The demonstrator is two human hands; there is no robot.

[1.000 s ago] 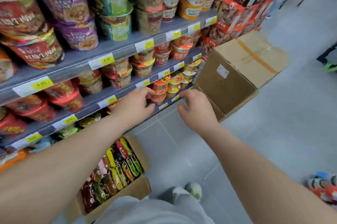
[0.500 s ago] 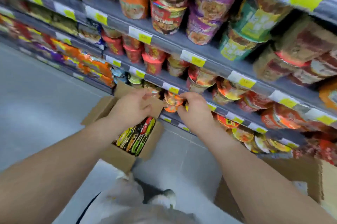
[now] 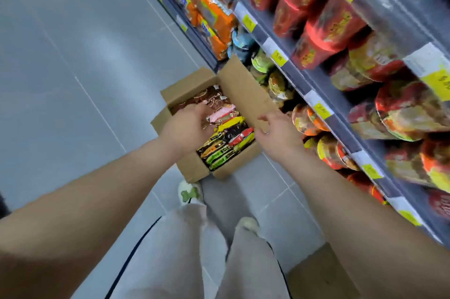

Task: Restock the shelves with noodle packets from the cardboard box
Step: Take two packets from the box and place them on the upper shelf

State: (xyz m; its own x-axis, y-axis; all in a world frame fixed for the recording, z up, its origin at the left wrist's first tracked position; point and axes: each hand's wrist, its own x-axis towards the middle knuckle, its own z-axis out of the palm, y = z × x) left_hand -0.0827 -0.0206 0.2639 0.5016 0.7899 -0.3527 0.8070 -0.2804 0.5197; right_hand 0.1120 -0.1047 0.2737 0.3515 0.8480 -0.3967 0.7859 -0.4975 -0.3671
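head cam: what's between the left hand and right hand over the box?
In the head view, upright noodle packets in the open cardboard box fill the gap between the left hand and right hand, along with the box's raised flap.

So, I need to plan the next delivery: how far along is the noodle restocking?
Done: nothing can be credited to this job. The cardboard box on the floor is open and still packed with noodle packets. In hand: the left hand reaches into the box over the packets, no packet visibly lifted; the right hand is at the raised flap, empty. Left: nearly all packets must go to the shelves.
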